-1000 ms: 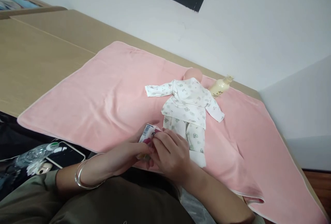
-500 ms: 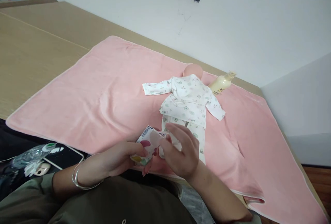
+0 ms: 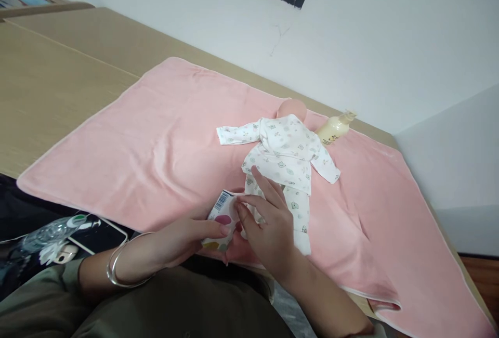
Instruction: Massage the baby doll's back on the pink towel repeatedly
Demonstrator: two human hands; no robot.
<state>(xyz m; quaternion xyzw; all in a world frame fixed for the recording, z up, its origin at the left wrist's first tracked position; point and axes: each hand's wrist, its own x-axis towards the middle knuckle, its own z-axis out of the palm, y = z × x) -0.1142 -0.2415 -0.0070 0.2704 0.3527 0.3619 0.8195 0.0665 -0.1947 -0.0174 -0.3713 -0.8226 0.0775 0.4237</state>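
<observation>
My left hand [image 3: 191, 236] is wrapped round a small white box [image 3: 224, 217] with coloured spots and a barcode. Thumb and index finger of my right hand [image 3: 267, 221] are pinched at the box's right edge, its other fingers stretched out; whether they grip the box or something small there is unclear. Behind my hands a doll in a white patterned top [image 3: 286, 148] and matching trousers [image 3: 298, 213] lies on a pink blanket [image 3: 187, 135]. The doll's round head [image 3: 292, 109] shows above the collar.
A cream pump bottle [image 3: 334, 128] lies tilted beside the doll's sleeve. At lower left are a clear plastic bottle [image 3: 47, 235], a phone [image 3: 99, 235] and a small white item [image 3: 65, 254]. The wooden table [image 3: 70, 78] meets a white wall behind.
My right hand's thumb and index finger have closed together at the box's edge, and its other fingers have straightened. The box remains in my left hand. The camera view has shifted slightly.
</observation>
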